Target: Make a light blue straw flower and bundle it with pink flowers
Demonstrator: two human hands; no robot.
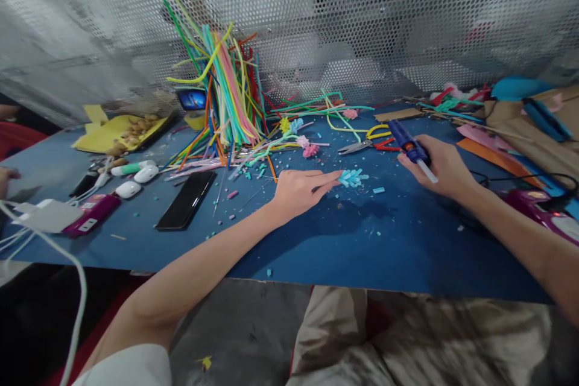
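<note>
Left hand (301,193) pinching the light-blue fuzzy piece (353,178) in my fingertips over the bench's (181,253) middle, palm down, forearm slanting in from the near edge, my right hand (436,163) gripping the blue glue gun (409,143), raised right of it.

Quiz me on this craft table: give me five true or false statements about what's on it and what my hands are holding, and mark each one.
1. Your left hand holds a light blue fuzzy piece. True.
2. Your right hand holds the scissors. False: it holds a dark blue glue gun, and the scissors lie on the blue table.
3. The black phone lies on the table. True.
4. The big bunch of pipe cleaners lies flat. False: it stands up in front of the perforated metal panel.
5. Small brown pieces lie on a yellow sheet. True.
</note>
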